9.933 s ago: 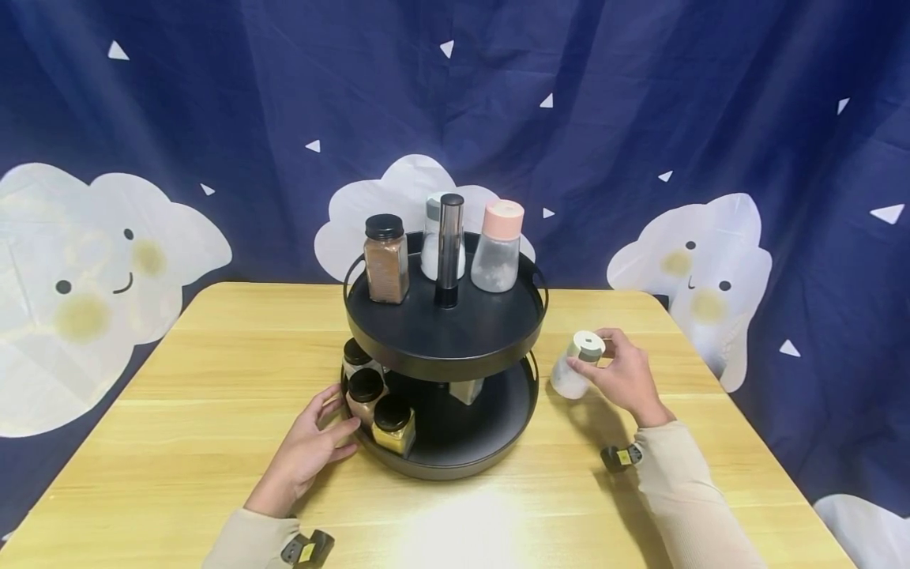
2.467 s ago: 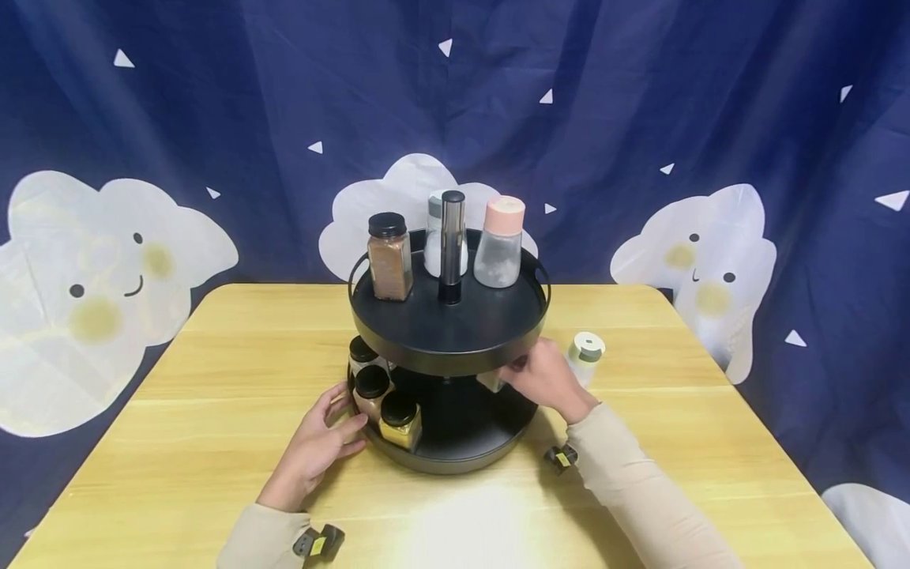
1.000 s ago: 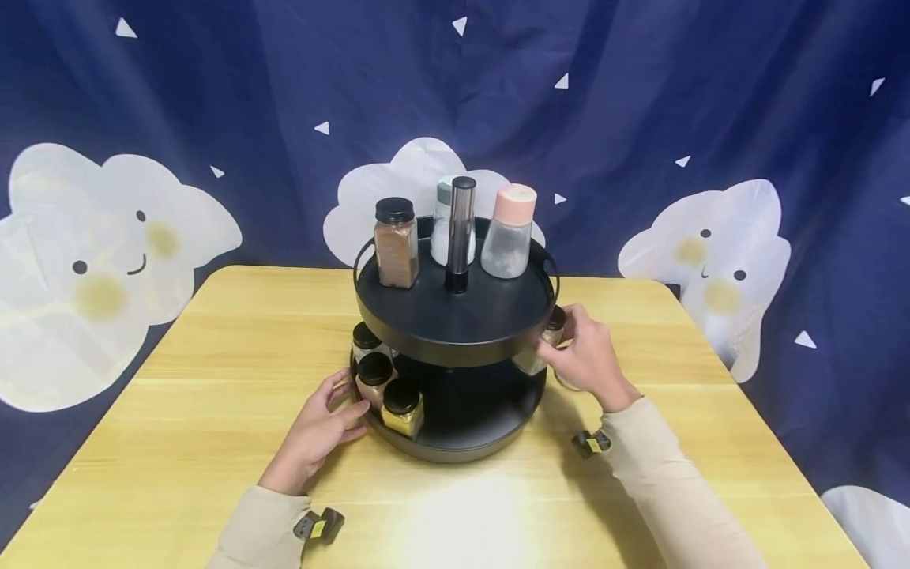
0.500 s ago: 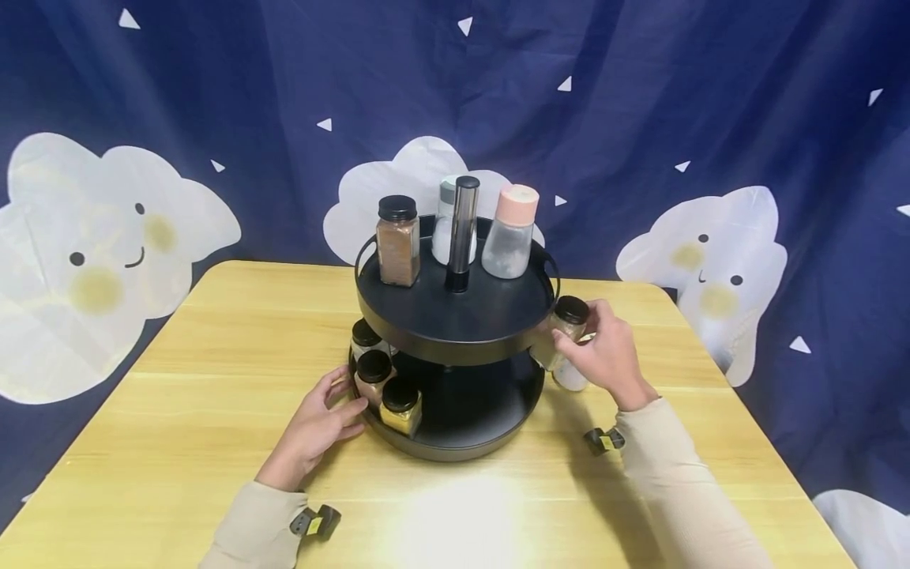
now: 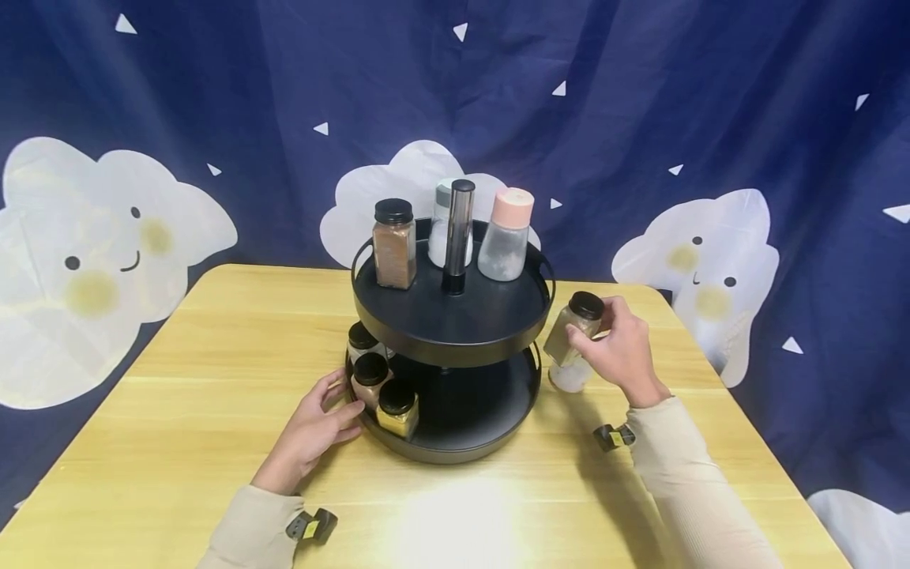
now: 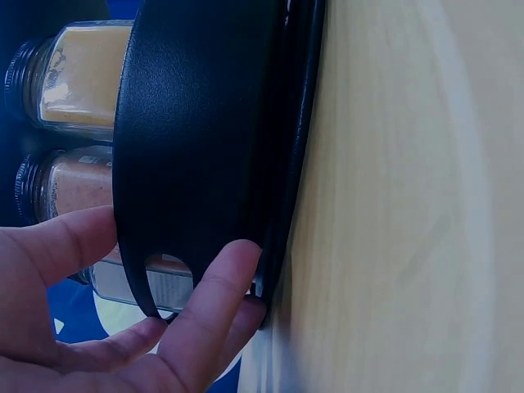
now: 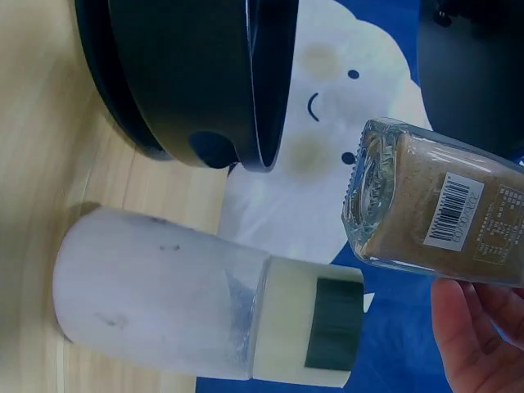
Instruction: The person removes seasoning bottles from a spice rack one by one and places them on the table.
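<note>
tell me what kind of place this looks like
Probably an indoor spot dressed up for filming, perhaps at home: a blue cloth printed with smiling clouds hangs behind a wooden table, which bears a two-tier rack holding jars.

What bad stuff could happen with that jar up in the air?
The jar might slip from the right hand and hit the table, since it's held up and tilted. It could also bump the bottle standing close by. And if the left hand, touching the lower tray, pushes too hard, the yellow jar in that tray might wobble.
</note>
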The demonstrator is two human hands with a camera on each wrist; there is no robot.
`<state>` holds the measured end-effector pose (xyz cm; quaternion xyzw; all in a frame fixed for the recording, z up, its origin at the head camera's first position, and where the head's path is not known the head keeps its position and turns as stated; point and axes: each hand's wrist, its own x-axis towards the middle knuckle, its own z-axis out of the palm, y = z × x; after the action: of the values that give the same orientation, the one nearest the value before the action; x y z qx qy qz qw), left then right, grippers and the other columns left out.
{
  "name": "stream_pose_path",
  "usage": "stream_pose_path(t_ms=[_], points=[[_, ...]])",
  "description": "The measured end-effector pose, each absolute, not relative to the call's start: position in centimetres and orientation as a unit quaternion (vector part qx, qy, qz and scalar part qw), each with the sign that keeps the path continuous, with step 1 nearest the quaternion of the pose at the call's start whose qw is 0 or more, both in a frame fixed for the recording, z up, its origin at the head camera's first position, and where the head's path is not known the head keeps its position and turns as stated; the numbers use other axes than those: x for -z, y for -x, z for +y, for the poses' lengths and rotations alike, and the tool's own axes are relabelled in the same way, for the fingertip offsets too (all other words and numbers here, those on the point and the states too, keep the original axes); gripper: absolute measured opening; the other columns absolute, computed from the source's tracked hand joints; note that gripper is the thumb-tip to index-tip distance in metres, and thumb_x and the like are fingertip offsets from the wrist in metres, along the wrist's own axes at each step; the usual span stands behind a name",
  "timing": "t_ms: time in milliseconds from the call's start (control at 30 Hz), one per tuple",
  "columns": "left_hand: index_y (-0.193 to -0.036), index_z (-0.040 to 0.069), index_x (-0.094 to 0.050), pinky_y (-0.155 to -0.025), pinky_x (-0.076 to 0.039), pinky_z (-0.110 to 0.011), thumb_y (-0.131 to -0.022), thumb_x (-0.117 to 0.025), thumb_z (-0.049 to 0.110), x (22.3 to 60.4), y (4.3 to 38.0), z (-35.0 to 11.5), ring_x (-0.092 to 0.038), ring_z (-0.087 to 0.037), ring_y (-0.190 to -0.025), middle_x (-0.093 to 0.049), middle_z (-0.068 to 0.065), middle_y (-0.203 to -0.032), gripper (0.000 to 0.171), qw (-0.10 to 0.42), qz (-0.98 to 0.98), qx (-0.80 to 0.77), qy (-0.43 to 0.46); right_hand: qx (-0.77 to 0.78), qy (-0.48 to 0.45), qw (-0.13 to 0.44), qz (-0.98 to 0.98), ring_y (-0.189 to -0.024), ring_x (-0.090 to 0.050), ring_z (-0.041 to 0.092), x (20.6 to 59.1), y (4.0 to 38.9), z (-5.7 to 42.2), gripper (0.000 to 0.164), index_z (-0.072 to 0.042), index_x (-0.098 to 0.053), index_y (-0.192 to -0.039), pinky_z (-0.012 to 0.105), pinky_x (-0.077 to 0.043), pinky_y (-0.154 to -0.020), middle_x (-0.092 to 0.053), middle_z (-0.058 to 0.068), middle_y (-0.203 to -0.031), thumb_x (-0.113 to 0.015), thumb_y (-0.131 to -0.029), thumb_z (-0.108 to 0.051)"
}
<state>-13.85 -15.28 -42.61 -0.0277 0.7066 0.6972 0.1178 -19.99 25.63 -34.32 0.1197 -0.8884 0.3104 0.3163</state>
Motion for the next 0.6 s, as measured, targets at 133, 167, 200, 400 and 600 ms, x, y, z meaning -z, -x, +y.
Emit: stream_pose_path(t_ms=[133,167,200,400,600], points=[[-0.149,0.005,-0.013,-0.091,-0.053,-0.045,-0.093,-0.058,0.007,42.5,13.9,-15.5,-0.045,-0.04,-0.12,-0.015,-0.028,-0.153,0.072,0.116,0.708,-0.696,0.027,-0.311,-0.116,0.315,-0.889,-0.057,-0.065,0.031,34.2,20.1,25.8,0.038,0.005,-0.053,-0.098,0.04,-0.052,-0.051,-0.064,0.019,-0.069,-0.074,-0.071,-0.014],[-0.149,0.005,-0.013,-0.091,-0.053,-0.045,-0.093,-0.058,0.007,42.5,13.9,-15.5,-0.045,-0.04,-0.12,-0.015,-0.028,-0.153,0.072,0.116,0.708,-0.696,0.028,-0.312,-0.114,0.315,-0.889,-0.057,-0.065,0.031,34.1,20.1,25.9,0.039,0.005,-0.053,-0.099,0.039,-0.052,-0.051,-0.064,0.019,-0.069,-0.073,-0.072,-0.014],[-0.149,0.005,-0.013,-0.091,-0.053,-0.045,-0.093,-0.058,0.006,42.5,13.9,-15.5,-0.045,-0.04,-0.12,-0.015,-0.028,-0.153,0.072,0.115,0.708,-0.696,0.028,-0.311,-0.111,0.316,-0.889,-0.058,-0.065,0.031,34.0,20.1,25.9,0.039,0.004,-0.054,-0.099,0.038,-0.051,-0.05,-0.065,0.019,-0.069,-0.073,-0.072,-0.015],[-0.149,0.005,-0.013,-0.09,-0.053,-0.044,-0.093,-0.058,0.006,42.5,13.7,-15.4,-0.045,-0.041,-0.12,-0.015,-0.03,-0.152,0.073,0.116,0.708,-0.696,0.029,-0.311,-0.098,0.321,-0.889,-0.059,-0.064,0.032,33.3,20.0,26.5,0.039,0.006,-0.054,-0.1,0.036,-0.049,-0.049,-0.065,0.021,-0.07,-0.073,-0.073,-0.014],[-0.149,0.005,-0.015,-0.089,-0.054,-0.044,-0.092,-0.058,0.005,42.6,13.7,-15.2,-0.046,-0.042,-0.119,-0.016,-0.03,-0.152,0.071,0.114,0.706,-0.698,0.033,-0.307,-0.082,0.327,-0.89,-0.06,-0.064,0.031,32.9,20.0,27.2,0.038,0.005,-0.054,-0.099,0.034,-0.047,-0.05,-0.065,0.021,-0.07,-0.074,-0.074,-0.017]])
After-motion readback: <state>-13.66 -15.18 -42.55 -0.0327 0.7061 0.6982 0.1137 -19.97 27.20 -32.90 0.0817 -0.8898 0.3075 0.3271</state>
